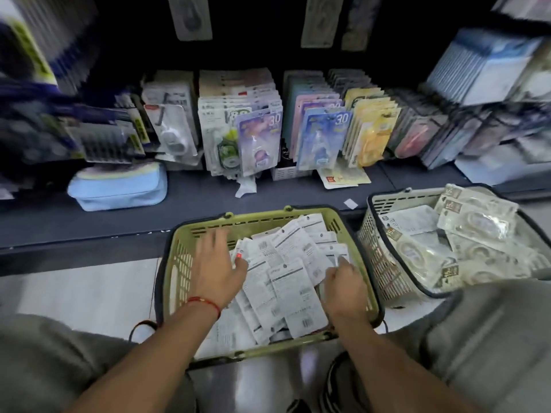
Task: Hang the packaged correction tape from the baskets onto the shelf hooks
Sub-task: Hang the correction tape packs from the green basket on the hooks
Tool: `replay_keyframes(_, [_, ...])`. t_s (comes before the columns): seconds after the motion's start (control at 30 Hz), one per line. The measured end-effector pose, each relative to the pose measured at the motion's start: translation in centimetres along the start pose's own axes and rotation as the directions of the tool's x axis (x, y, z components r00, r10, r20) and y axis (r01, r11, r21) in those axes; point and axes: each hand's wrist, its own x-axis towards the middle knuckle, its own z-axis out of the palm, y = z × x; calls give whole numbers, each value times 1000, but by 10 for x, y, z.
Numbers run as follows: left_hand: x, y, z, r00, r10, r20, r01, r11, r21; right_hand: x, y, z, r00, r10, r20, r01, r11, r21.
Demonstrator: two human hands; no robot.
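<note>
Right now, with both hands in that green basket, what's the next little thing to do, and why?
Probably close the right hand on one packet and lift it out. Both hands are down in the green basket, the left hand lying open on the heap, and nothing is raised toward the shelf's rows of hanging packs yet.

— what are you reaching into?
— your green basket (179, 263) is matt slotted plastic, filled with white printed paper card backs (286, 281).
— and beside you?
— a pale plastic lattice basket (375, 248) holds glossy clear blister packs (474, 225); the floor (89, 290) shines smooth; a red thread (205, 302) circles your wrist.
</note>
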Motion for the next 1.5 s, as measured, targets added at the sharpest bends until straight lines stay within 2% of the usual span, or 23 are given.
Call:
replay_keyframes(0.1, [1,24,3,995,7,103,14,980,-199,13,-7,-27,977,46,-210,-10,985,171])
replay_keyframes(0.17, [2,37,5,983,-50,178,108,937,-332,21,-20,-44,972,56,-228,32,931,365])
replay_keyframes(0.2, [1,43,6,970,-82,229,171,900,-402,22,-27,-49,984,66,-168,26,868,495])
replay_keyframes(0.27, [0,51,8,908,-135,397,350,764,-542,19,-43,-50,997,40,67,-76,694,716])
replay_keyframes(0.33, [-5,52,10,824,-127,552,517,569,-640,9,-56,-40,963,-85,256,-153,609,778])
replay_keyframes(0.37, [-6,47,11,810,-125,573,550,501,-669,4,-59,-32,948,-144,283,-136,622,771])
replay_keyframes(0.43, [-8,32,10,819,-201,537,558,492,-668,-1,-55,-17,955,-161,248,-43,755,655])
replay_keyframes(0.5, [-6,13,5,822,-318,473,567,534,-627,-2,-40,-6,976,-118,184,65,961,268])
replay_keyframes(0.57, [-3,-6,-1,801,-418,429,598,518,-612,-6,-25,4,959,-54,280,81,993,-86])
replay_keyframes(0.6, [-2,-12,-2,787,-456,415,612,497,-615,-9,-19,10,933,-21,360,81,985,-153])
replay_keyframes(0.7, [-2,-17,1,758,-506,411,641,460,-615,-15,-13,17,874,-57,483,154,974,-164])
replay_keyframes(0.83, [-3,-8,11,751,-545,372,632,432,-643,-4,-22,3,897,-243,368,208,969,132])
replay_keyframes(0.9, [-6,6,20,747,-525,407,638,395,-661,-4,-37,-2,913,-310,264,245,936,252])
replay_keyframes(0.93, [-8,15,24,739,-493,459,649,338,-682,-7,-46,-3,910,-336,242,247,910,335])
replay_keyframes(1.03, [-12,32,30,674,-362,644,724,152,-673,-22,-62,3,875,-396,280,195,816,543])
replay_keyframes(1.1, [-13,26,31,704,-318,635,700,162,-696,-23,-61,6,843,-424,330,138,765,629])
replay_keyframes(1.2, [-14,7,32,722,-367,586,672,172,-720,-12,-61,5,794,-433,427,10,711,703])
replay_keyframes(1.27, [-13,0,30,731,-391,559,652,158,-742,-5,-58,9,817,-426,389,67,740,669])
replay_keyframes(1.3, [-12,-2,28,733,-400,550,645,151,-749,-1,-53,15,843,-431,323,186,796,576])
replay_keyframes(1.33, [-11,-5,26,731,-412,544,642,147,-753,3,-45,22,848,-450,281,323,858,400])
replay_keyframes(1.37, [-9,-8,24,733,-423,533,638,157,-754,4,-37,27,832,-459,312,422,888,183])
replay_keyframes(1.43, [-6,-17,19,736,-435,518,636,185,-749,2,-24,34,805,-429,410,510,853,-108])
replay_keyframes(1.5, [-3,-24,13,731,-446,516,641,193,-742,-1,-19,39,807,-452,380,529,839,-129])
